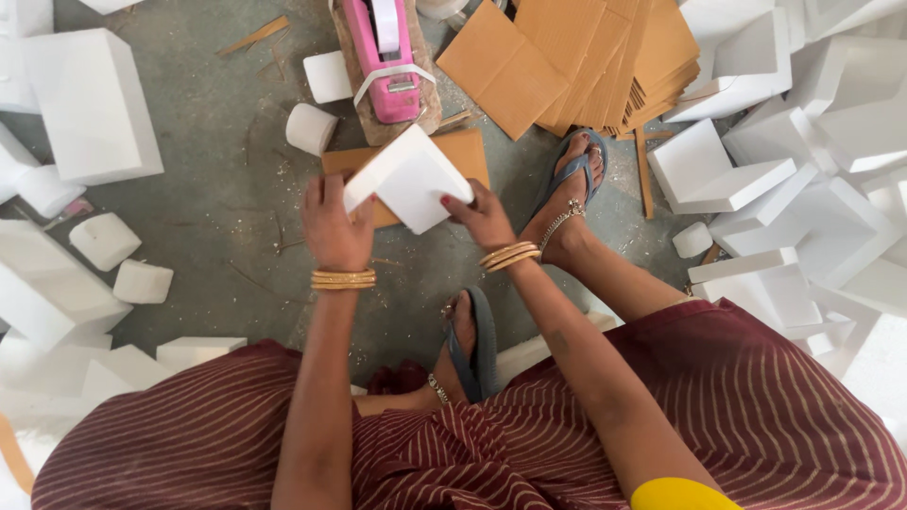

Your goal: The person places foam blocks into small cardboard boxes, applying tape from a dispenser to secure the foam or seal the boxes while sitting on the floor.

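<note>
Head view looks down at a grey floor [217, 179] with white foam all around. Taking the white foam block [408, 179] as the middle: a pink tape dispenser [387, 57] lies just past it, a stack of brown cardboard sheets [576, 57] sits past it to the right, and one cardboard sheet [453, 151] lies right under it. Small foam chunks [310, 127] are to its left, and big foam blocks [90, 104] sit farther left. More foam pieces [756, 179] pile up on the right.

The foam block is flat, white and squarish, tilted with one corner down. The left hand [333, 227] grips its left edge. The right hand [482, 219] pinches its right side. Both wear gold bangles.

The block's underside is hidden.
</note>
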